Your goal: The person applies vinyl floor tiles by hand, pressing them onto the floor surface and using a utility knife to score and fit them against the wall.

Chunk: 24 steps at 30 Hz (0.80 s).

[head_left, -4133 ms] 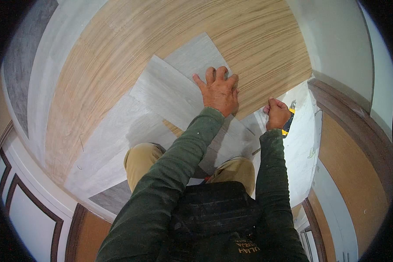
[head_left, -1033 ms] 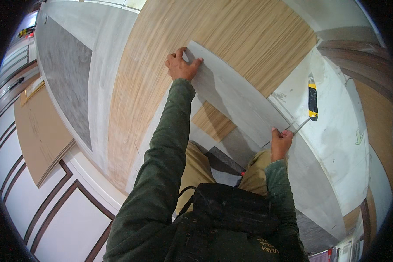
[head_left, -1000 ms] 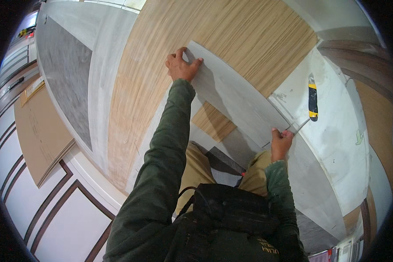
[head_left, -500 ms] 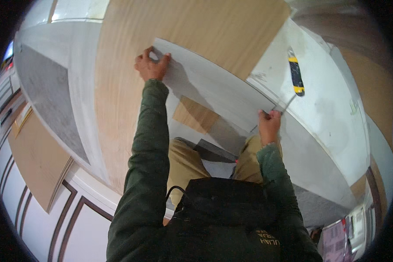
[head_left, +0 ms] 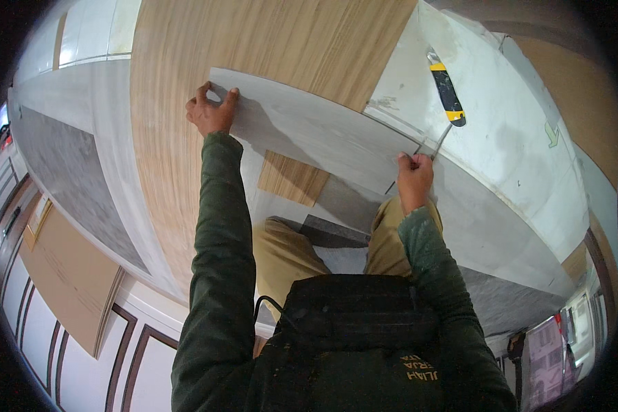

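Note:
A long grey plank (head_left: 309, 117) lies slantwise in front of me, over a wood-grain floor surface (head_left: 268, 41) and grey boards. My left hand (head_left: 213, 110) is closed on its far left end, thumb on one side and curled fingers on the other. At the near right end, my right hand (head_left: 415, 180) pinches the edge between thumb and fingers. Beyond that hand rests a yellow-and-black utility knife (head_left: 447, 93), blade end pointing away, touched by neither hand. A thin dark strip (head_left: 443, 142) shows between knife and right hand; I cannot tell what it is.
A small wood-grain piece (head_left: 293, 177) shows between the plank and my knees. White flooring (head_left: 501, 137) spreads to the right, with a brown board (head_left: 563, 82) past it. Tan panels (head_left: 69, 288) lean by white, dark-trimmed doors (head_left: 151, 374) at lower left. A dark grey patch (head_left: 82, 165) lies left.
The view has shifted, so plank, knife and hands appear further left, with the knife and right hand also higher. Both hands keep their hold on the plank's ends.

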Motion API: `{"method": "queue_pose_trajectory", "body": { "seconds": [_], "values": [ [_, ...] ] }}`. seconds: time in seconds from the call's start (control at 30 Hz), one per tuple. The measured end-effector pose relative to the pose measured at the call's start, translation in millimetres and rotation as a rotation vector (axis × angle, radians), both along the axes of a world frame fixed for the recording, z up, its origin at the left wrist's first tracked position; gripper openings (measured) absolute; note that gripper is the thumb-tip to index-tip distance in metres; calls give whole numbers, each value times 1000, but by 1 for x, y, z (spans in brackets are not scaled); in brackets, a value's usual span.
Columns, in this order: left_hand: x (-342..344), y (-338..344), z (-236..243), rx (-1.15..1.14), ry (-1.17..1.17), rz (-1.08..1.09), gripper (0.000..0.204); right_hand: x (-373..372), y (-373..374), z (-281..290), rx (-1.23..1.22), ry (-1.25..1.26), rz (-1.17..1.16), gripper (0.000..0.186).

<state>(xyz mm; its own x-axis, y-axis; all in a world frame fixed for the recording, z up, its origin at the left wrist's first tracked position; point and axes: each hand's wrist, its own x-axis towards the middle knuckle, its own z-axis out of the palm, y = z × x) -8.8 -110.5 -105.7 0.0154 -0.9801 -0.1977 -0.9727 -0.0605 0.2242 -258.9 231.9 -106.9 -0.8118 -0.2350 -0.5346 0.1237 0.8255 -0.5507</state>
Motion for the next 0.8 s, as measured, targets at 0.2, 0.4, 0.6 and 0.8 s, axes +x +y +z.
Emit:
{"method": "queue_pose_trajectory", "body": {
  "seconds": [0.2,0.4,0.6,0.8],
  "values": [
    [-3,1,4,22,3,29,71,1,2,-8,-30,-36,-93,31],
    [-2,1,4,31,-10,12,71,0,-2,-4,-13,-5,-87,31],
    [8,-1,-7,-77,-32,-27,71,0,-1,-7,-4,2,-80,31],
    [0,-1,-3,-15,-48,-3,69,-2,4,-15,30,-10,-87,32]
  ]
}}
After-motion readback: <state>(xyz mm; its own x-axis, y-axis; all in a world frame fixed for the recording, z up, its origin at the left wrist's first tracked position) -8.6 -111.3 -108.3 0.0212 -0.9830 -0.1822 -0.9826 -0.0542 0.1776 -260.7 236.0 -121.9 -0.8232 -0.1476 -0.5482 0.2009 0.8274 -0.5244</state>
